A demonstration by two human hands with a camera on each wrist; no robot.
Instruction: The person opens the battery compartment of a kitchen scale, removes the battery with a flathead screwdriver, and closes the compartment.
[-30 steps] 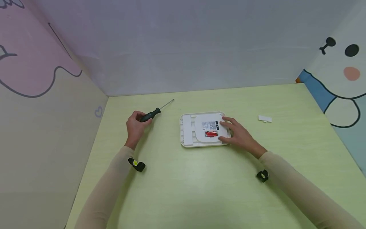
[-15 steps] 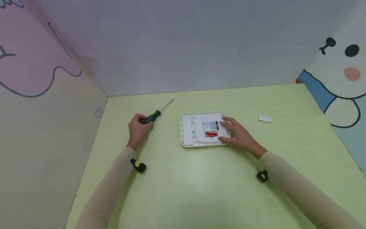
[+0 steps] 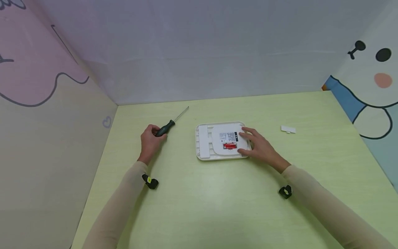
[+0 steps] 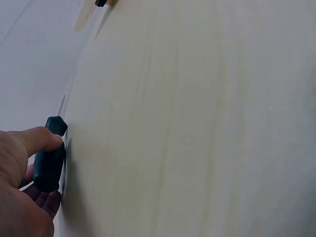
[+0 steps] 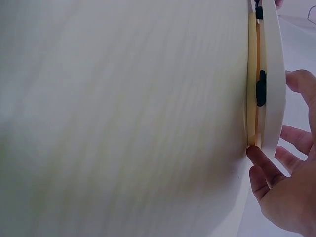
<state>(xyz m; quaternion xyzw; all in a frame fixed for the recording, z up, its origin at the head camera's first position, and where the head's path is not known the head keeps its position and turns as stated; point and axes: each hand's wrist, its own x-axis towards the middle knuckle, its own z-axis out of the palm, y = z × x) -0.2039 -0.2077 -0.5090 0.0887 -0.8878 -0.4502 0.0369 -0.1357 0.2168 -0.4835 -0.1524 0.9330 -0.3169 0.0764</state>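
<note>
My left hand (image 3: 151, 142) pinches the dark green handle of a screwdriver (image 3: 166, 128), left of the middle of the table. Its thin metal shaft points away toward the back wall. In the left wrist view the thumb lies over the screwdriver handle (image 4: 48, 165), with fingers beneath it. A flat white device (image 3: 204, 141) with rounded corners lies underside up, showing a printed label (image 3: 228, 136) and red batteries (image 3: 229, 146) in an uncovered compartment. My right hand (image 3: 259, 147) holds the device's right edge, thumb at the near side, fingers spread farther back.
A small white battery cover (image 3: 287, 129) with a tab lies to the right on the pale green table (image 3: 211, 200). A grey-white wall (image 3: 199, 52) closes off the back, and walls with cartoon drawings stand at both sides.
My left hand has shifted slightly right and nearer me, and the screwdriver handle has swung a little with it. The right hand and the white device have stayed put.
</note>
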